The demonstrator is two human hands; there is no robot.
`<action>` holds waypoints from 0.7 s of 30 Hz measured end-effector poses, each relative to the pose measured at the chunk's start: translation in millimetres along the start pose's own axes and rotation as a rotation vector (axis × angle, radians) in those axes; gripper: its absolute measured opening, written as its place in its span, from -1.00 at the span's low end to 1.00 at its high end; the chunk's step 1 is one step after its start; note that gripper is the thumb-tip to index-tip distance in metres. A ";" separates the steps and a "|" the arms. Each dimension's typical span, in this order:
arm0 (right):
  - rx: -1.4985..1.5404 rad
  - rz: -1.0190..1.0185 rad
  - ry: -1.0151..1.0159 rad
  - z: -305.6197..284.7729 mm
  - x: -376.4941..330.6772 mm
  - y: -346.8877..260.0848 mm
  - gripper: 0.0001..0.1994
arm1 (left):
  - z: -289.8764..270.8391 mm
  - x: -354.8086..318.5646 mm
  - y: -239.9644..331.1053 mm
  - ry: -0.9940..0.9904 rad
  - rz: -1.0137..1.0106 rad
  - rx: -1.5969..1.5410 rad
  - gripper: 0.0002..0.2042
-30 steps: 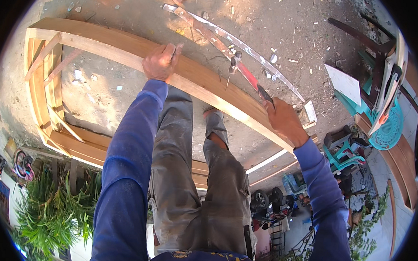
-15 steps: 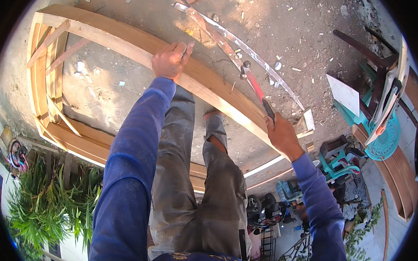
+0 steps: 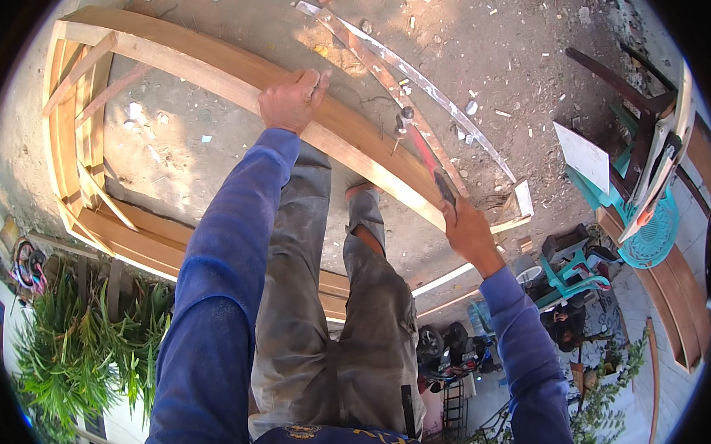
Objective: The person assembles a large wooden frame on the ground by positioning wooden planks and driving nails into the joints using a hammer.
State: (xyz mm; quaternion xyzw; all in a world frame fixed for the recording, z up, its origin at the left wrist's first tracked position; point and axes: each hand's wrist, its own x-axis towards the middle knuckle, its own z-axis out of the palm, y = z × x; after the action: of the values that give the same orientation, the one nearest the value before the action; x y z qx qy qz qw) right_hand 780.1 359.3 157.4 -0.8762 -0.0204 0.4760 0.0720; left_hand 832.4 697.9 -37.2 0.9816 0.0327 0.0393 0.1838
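A long wooden frame (image 3: pixel 195 68) of pale timber stretches across the ground before me, its near-right end reaching toward my right hand. My left hand (image 3: pixel 291 102) is closed on the upper beam of this frame, its fingers curled over the edge. In my right hand (image 3: pixel 472 237) is a hammer (image 3: pixel 426 152) with a red shaft and a dark grip. The hammer's head lies over the beam, close to a few thin nails (image 3: pixel 396 144) standing up from the wood; whether it touches them I cannot tell.
Past the beam, a paint-flecked curved strip (image 3: pixel 440 99) and a reddish board (image 3: pixel 370 64) lie on the littered dirt. Teal plastic chairs (image 3: pixel 653 231), a white panel (image 3: pixel 582 156) and planks (image 3: pixel 669 315) are at the right. Leafy plants (image 3: pixel 88 345) grow at lower left; a motorbike (image 3: pixel 445 349) stands behind.
My right hand has shifted left and slightly nearer to me, bringing the hammer's head left over the beam. My left hand has stayed in place on the beam.
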 end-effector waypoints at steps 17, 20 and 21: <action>0.649 0.466 -0.165 15.6 -20.2 -12.6 -0.47 | -0.5 -8.9 -17.5 -0.041 -0.006 0.001 -0.59; 0.879 0.578 0.037 46.1 -57.2 -42.6 -0.49 | -1.8 -7.5 -20.9 -0.036 0.002 -0.023 -0.60; 1.143 0.740 0.005 39.2 -61.9 -63.9 -0.48 | -4.3 -7.8 -21.3 -0.060 -0.031 -0.022 -0.60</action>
State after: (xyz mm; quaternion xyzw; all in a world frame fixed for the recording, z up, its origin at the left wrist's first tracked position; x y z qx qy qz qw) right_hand 715.5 420.2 197.1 -0.6508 0.5356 0.4034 0.3562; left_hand 823.2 718.5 -41.5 0.9796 0.0422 0.0072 0.1962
